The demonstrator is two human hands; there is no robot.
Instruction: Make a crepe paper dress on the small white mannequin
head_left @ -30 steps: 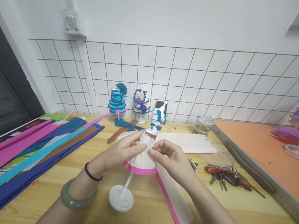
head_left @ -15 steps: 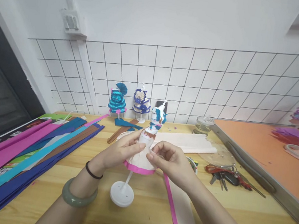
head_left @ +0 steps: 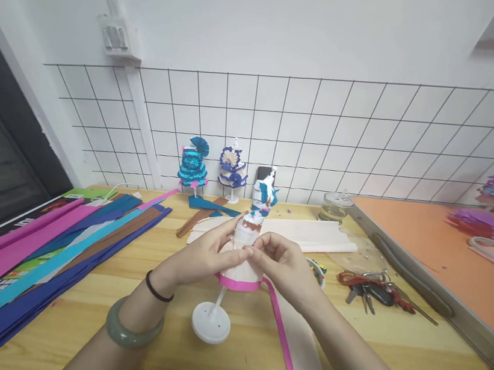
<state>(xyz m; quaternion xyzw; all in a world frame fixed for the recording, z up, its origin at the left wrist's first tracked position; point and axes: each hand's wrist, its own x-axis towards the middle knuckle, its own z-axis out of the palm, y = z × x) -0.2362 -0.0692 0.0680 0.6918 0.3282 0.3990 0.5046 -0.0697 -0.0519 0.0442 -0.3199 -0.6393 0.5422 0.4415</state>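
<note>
My left hand [head_left: 215, 252] is closed around a small white dress-form stand [head_left: 247, 233], which tilts above the table. Its top carries blue and white paper, and a brown band circles the middle. Round its lower part wraps a cream crepe-paper strip [head_left: 242, 272] with a pink edge. My right hand [head_left: 279, 265] pinches this strip against the form, its thumb meeting my left thumb. The strip's long free end [head_left: 298, 349] trails down to the right over the table. The round white base [head_left: 210, 323] hangs below my hands.
Folded coloured paper strips [head_left: 50, 256] lie at left. Two decorated stands, one turquoise [head_left: 192, 169] and one purple and cream [head_left: 232, 171], stand by the wall. Cream paper [head_left: 308, 234], a glass jar [head_left: 335, 207], keys [head_left: 381, 293] and an orange board [head_left: 412, 243] are behind and right.
The dress form has shifted slightly right in my left hand. My fingers have come together on the cream strip, and its trailing end is now lifted closer to the form.
</note>
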